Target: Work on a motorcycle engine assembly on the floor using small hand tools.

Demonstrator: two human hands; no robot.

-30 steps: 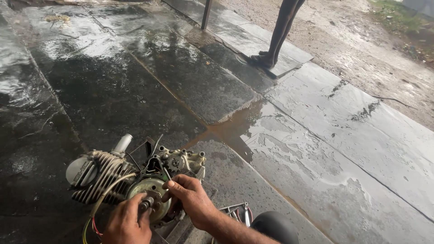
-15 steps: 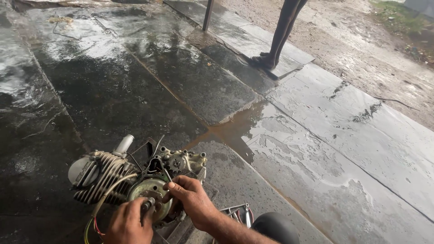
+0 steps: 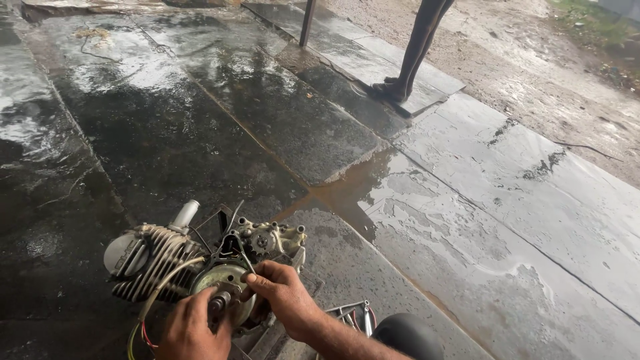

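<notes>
A small dirty engine (image 3: 160,257) with cooling fins lies on the wet stone floor at the lower left. Its round flywheel (image 3: 223,283) faces me. My left hand (image 3: 190,330) is closed on a small dark part at the flywheel's centre. My right hand (image 3: 287,300) grips the flywheel's right edge with fingers curled over it. Yellow and red wires (image 3: 143,320) trail from the engine toward the bottom edge.
Wet stone slabs (image 3: 467,220) spread out ahead, with a rusty puddle (image 3: 347,193) near the engine. Another person's leg (image 3: 417,50) stands at the slab edge at top, next to a thin pole (image 3: 307,23). A dark rounded object (image 3: 407,337) and metal tools (image 3: 350,313) lie by my right arm.
Both hands stay on the flywheel; the fingers have shifted slightly. The view has barely moved.
</notes>
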